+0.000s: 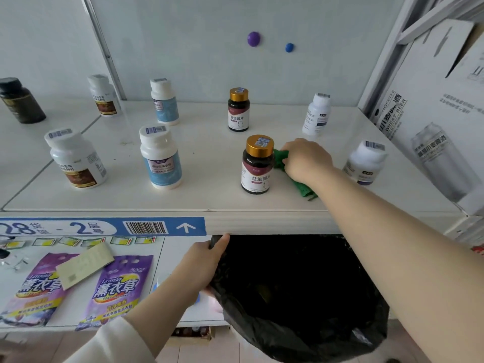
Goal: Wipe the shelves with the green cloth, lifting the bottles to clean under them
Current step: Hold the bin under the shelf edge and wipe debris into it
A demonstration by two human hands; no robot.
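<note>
My right hand (306, 159) grips the green cloth (301, 186) on the white shelf (209, 158), pressing it down just right of a dark bottle with a gold cap (257, 165). The cloth touches that bottle's side. My left hand (203, 260) holds the rim of a black bin bag (301, 297) below the shelf's front edge. A second gold-capped bottle (238, 110) stands further back. White bottles (365, 162) (316, 113) stand to the right, and blue-labelled white bottles (160, 157) (164, 102) to the left.
A brown-labelled white bottle (76, 158) stands at the front left, another (104, 96) and a dark bottle (22, 100) behind it. A beer carton (432, 113) closes the shelf's right side. Purple lavender packets (117, 286) lie on the lower shelf.
</note>
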